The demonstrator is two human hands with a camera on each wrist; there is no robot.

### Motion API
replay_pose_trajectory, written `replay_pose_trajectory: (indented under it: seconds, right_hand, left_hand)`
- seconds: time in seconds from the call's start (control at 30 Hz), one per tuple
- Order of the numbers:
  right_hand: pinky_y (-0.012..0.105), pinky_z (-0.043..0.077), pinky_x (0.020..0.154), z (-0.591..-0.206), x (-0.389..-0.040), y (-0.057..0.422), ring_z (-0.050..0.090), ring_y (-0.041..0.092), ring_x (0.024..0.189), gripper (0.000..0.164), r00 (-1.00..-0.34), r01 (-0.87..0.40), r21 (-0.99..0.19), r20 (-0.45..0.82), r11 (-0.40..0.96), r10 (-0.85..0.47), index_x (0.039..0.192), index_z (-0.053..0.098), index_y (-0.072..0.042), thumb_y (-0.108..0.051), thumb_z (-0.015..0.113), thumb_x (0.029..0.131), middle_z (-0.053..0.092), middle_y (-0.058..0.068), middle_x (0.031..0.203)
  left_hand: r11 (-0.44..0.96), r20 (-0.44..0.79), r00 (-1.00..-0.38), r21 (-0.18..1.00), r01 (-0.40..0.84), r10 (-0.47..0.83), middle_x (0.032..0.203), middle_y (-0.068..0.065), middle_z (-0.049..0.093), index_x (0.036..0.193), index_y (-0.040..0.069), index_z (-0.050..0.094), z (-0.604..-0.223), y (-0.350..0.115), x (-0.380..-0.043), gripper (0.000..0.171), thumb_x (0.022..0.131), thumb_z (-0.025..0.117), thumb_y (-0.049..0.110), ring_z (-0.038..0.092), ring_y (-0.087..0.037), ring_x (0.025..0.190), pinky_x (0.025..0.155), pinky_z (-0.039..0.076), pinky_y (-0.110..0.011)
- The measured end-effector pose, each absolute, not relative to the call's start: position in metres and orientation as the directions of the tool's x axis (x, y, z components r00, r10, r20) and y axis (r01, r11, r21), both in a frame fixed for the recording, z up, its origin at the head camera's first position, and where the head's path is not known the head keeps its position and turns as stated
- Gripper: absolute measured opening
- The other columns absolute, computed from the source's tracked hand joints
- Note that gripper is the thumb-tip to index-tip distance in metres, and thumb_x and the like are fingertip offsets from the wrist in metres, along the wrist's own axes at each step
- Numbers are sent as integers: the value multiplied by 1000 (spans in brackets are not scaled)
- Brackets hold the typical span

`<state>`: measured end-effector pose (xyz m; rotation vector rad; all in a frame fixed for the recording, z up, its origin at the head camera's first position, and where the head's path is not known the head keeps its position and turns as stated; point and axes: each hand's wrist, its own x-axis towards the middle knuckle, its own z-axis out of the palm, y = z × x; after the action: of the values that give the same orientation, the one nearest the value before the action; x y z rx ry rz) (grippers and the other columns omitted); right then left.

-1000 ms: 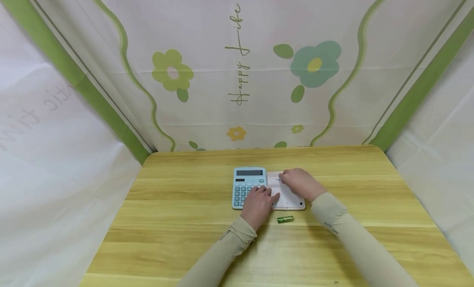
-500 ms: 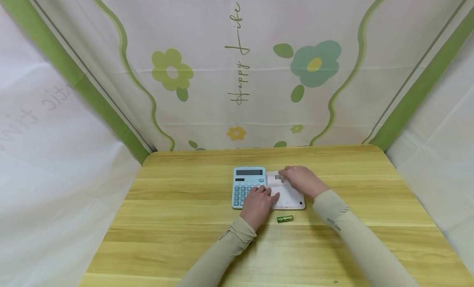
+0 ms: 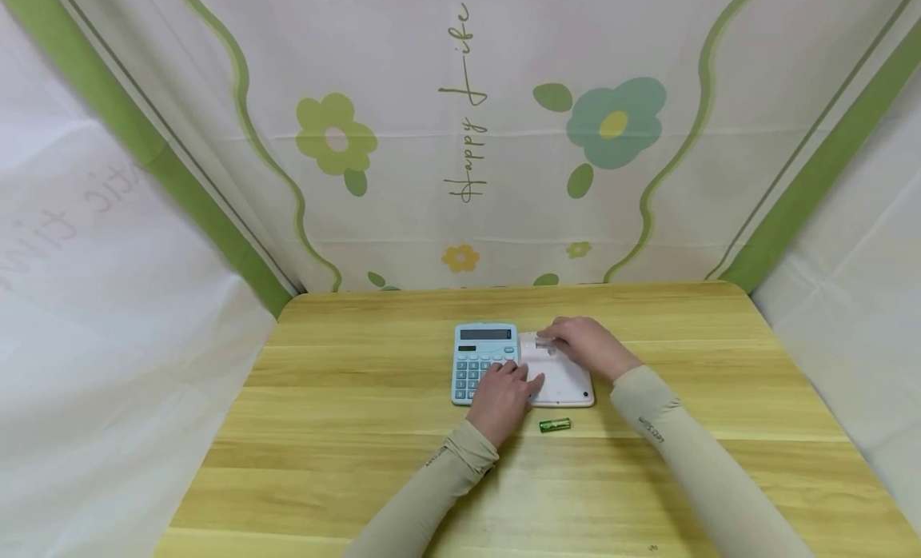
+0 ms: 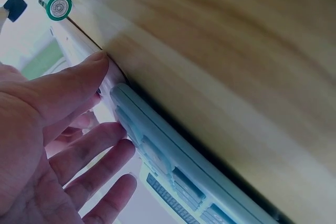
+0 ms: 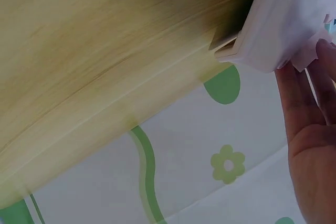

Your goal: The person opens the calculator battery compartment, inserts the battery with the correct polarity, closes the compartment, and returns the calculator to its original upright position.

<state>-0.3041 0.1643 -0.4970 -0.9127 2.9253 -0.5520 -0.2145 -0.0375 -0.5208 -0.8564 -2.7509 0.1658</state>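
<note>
A light blue calculator [image 3: 485, 335] lies face up on the table. Against its right side is a pale pinkish-white calculator [image 3: 561, 392], back side up, with a small battery opening [image 3: 540, 345] near its far edge. My left hand [image 3: 500, 404] rests spread over the seam, thumb on the pale calculator and fingers at the blue one. At the opening, my right hand [image 3: 588, 347] pinches a small pale battery cover [image 5: 305, 57] between thumb and fingers; much of it is hidden. A green battery [image 3: 555, 425] lies just in front of the pale calculator.
The wooden table [image 3: 345, 446] carries all of this. A white cloth [image 3: 403, 214] with printed flowers hangs behind its far edge, and more white cloth hangs at both sides. Beige sleeves [image 3: 691, 454] cover both forearms.
A dark slit in the pale calculator's back has become an opening as my right hand lifted the cover and shifted slightly toward the far edge. My left hand and the battery stay put.
</note>
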Motion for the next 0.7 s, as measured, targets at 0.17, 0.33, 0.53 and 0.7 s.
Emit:
replay_pose_trajectory:
  seconds: [0.17,0.33,0.53,0.7]
  right_hand:
    - [48,57,97,-495,-303,164,72,29,108,27,-820,-562,-322,97,762,-564,123,77,-12,-6,72,96,77,8,115]
    - [48,58,97,-493,-302,165,73,29,107,27,-824,-560,-323,118,763,-555,122,77,-11,-7,73,96,77,8,114]
    - [49,57,98,-489,-301,170,72,31,109,28,-833,-550,-325,147,769,-534,123,76,-9,-5,73,95,77,10,117]
    - [48,58,96,-488,-303,179,72,30,107,29,-846,-531,-349,174,772,-503,124,75,-9,-4,73,96,77,10,114]
  left_hand:
    - [820,195,-797,-177,545,572,120,4,76,133,33,72,-519,-37,-214,33,100,68,28,67,-16,107,90,55,-33]
    - [820,184,-800,-172,545,571,121,3,76,134,34,71,-518,-38,-214,34,100,68,28,67,-16,108,91,55,-33]
    - [821,179,-802,-181,542,569,120,4,75,134,34,71,-518,-37,-213,33,101,66,28,67,-16,108,91,55,-33]
    - [824,176,-806,-174,540,565,120,3,75,134,34,71,-519,-37,-214,34,102,65,26,67,-16,108,92,55,-33]
